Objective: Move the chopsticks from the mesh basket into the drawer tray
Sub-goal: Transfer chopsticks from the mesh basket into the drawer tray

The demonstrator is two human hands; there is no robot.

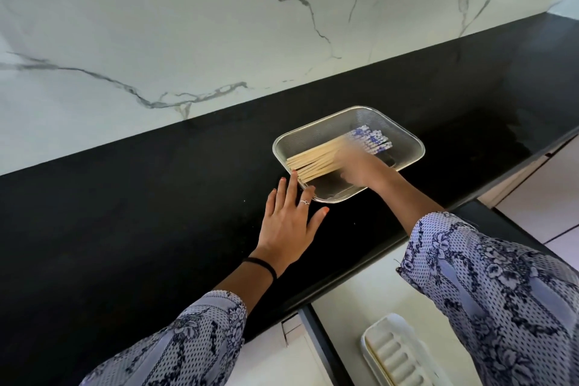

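A rectangular metal mesh basket point(404, 138) stands on the black countertop. Inside it lies a bundle of several wooden chopsticks point(313, 161) with blue-and-white patterned ends point(371, 138). My right hand point(357, 169) reaches into the basket and lies over the middle of the bundle; it is blurred, so its grip is unclear. My left hand point(289, 222) rests flat on the counter with fingers spread, its fingertips touching the basket's near-left rim. A white ribbed tray point(394, 354) sits in the open drawer at the bottom right, partly hidden by my right sleeve.
The black countertop point(125, 229) runs along a white marble wall point(188, 25). Below the counter edge, the open drawer point(351, 298) has a pale floor and a dark left side wall. Light floor tiles show at the far right.
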